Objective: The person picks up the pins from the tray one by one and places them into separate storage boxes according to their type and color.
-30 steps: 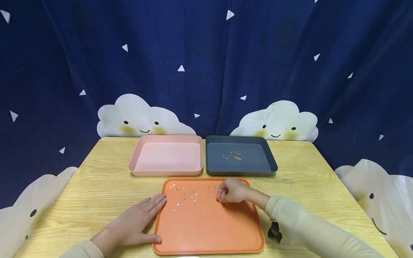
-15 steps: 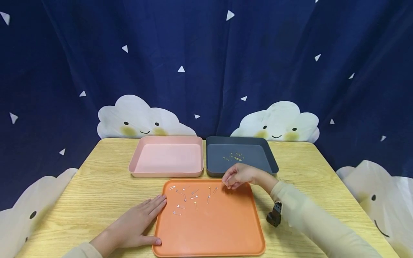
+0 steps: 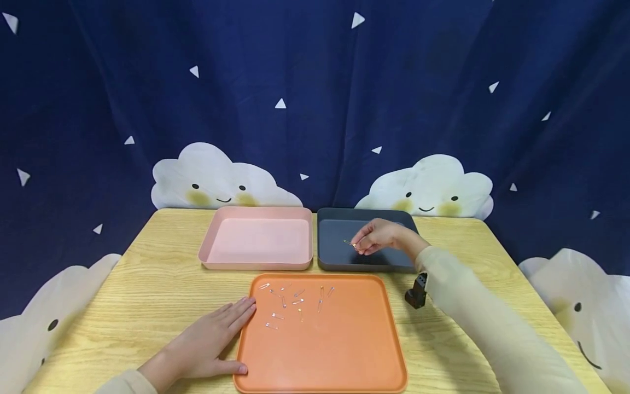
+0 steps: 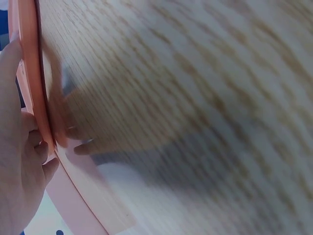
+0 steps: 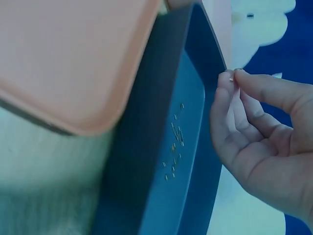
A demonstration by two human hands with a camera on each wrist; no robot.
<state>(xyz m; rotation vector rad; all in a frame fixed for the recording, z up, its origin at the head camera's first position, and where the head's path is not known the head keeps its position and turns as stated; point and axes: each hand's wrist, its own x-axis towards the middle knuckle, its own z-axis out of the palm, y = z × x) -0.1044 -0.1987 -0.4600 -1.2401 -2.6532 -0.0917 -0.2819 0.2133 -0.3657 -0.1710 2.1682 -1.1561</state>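
Resting straight-fingered, left hand (image 3: pixel 209 339) touched the left rim of the orange tray (image 3: pixel 339 350). Scattered, mostly silver safety pins (image 3: pixel 298 301) there looked like the remainder; gold pins (image 5: pixel 178 134) already lay in the dark tray (image 3: pixel 364 266), so seemingly partway. Right hand (image 3: pixel 378 237) pinched a small gold pin (image 5: pixel 231 79) above. Wood-grain tabletop (image 3: pixel 147 273) underneath; navy cloud-print curtain (image 3: pixel 246 65) hung behind.

Metal, plastic, wood, cloth.
Safety pins (image 3: pixel 298 301) shiny metal; orange tray (image 3: pixel 325 350), pink tray (image 3: pixel 261 241), dark tray (image 3: pixel 334 258) smooth matt plastic-look; tabletop (image 3: pixel 162 262) wood-grained; curtain (image 3: pixel 246 82) cloth.
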